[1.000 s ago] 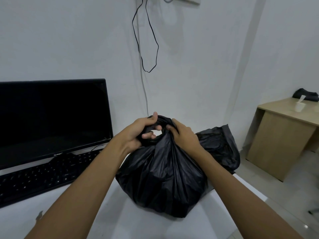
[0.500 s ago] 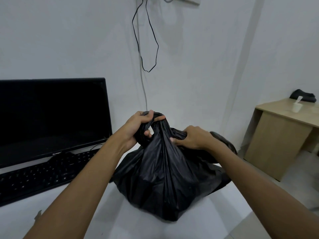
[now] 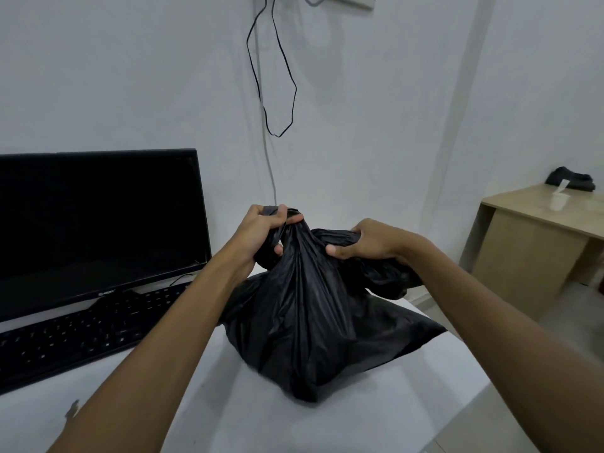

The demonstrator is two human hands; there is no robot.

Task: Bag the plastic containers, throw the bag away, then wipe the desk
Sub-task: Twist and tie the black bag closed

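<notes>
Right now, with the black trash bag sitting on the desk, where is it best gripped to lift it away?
At the bunched neck of the black trash bag, from above: the plastic gathers into a narrow twist where the left hand grips it, while the body below is wide and slack.

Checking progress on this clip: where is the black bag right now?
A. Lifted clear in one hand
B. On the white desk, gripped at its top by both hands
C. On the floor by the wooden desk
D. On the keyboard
B: the black bag sits on the white desk, with the left hand and right hand both gripping its gathered top.
</notes>
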